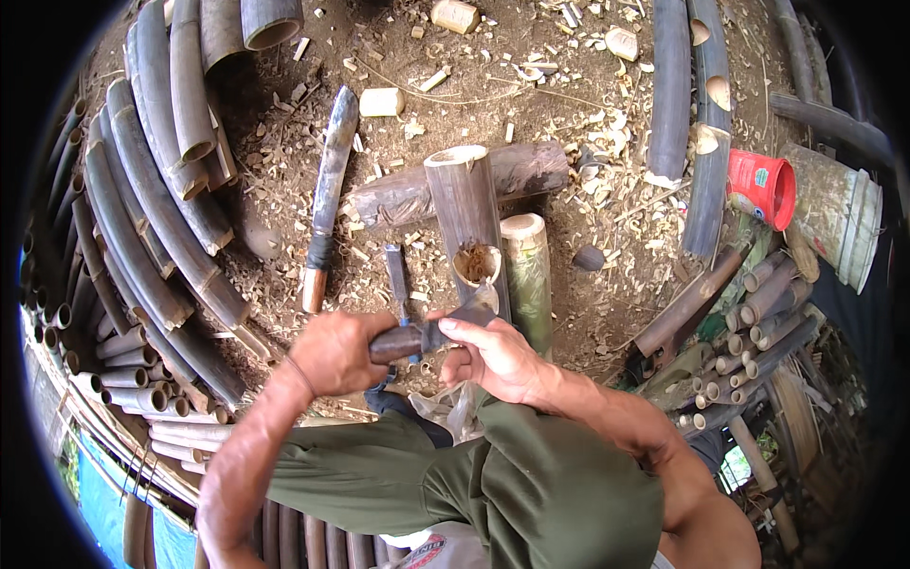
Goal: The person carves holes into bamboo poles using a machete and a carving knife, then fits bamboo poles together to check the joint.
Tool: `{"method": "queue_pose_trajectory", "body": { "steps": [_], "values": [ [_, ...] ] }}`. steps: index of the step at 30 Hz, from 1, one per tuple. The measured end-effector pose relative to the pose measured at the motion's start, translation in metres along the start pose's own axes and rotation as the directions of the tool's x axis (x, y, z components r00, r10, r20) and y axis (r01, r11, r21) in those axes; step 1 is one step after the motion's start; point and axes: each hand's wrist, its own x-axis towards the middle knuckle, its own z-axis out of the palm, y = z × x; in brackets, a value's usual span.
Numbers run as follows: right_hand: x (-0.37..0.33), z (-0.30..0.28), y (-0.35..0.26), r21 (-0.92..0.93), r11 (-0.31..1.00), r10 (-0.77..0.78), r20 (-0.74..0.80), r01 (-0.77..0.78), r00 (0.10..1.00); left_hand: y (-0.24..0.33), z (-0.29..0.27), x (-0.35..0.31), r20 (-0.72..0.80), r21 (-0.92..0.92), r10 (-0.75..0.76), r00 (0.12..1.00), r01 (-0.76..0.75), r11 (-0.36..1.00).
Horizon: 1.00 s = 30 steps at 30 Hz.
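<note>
My left hand [336, 353] is closed around the dark handle of a knife [396, 344]. My right hand [500, 358] grips the knife farther up, its thumb pressed along the base of the short, broad blade. The blade points up and right, its tip at a hole cut in the side of a brown bamboo tube [464, 204]. Pale, rough wood shows inside that hole. The tube's far end rests on a dark log [384, 197] lying crosswise. Alongside the tube, on its right, is a greener bamboo piece [529, 270].
A machete [332, 180] and a chisel-like tool [396, 270] lie left of the tube. Long bamboo poles [156, 204] fill the left side. At right are more notched poles [709, 190], a red tub [761, 190], a dirty white bucket [834, 209] and stacked bamboo. Chips litter the ground.
</note>
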Motion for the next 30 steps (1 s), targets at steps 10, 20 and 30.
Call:
{"method": "queue_pose_trajectory", "body": {
  "steps": [10,20,30],
  "values": [
    [-0.013,-0.03,-0.004,-0.89,0.446,-0.522,-0.175,0.092,0.835,0.094,0.153,0.03,-0.203,-0.744,-0.419,0.885,0.139,0.654],
    [0.002,-0.04,0.019,-0.123,0.966,-0.224,0.052,0.229,0.973,0.046,0.089,0.0,-0.445,0.241,0.044,0.894,0.072,0.968],
    [-0.005,-0.024,0.005,-0.239,0.968,-0.078,0.015,0.08,0.997,0.023,0.04,-0.004,0.037,0.043,0.017,0.999,-0.018,0.999]
  ]
}}
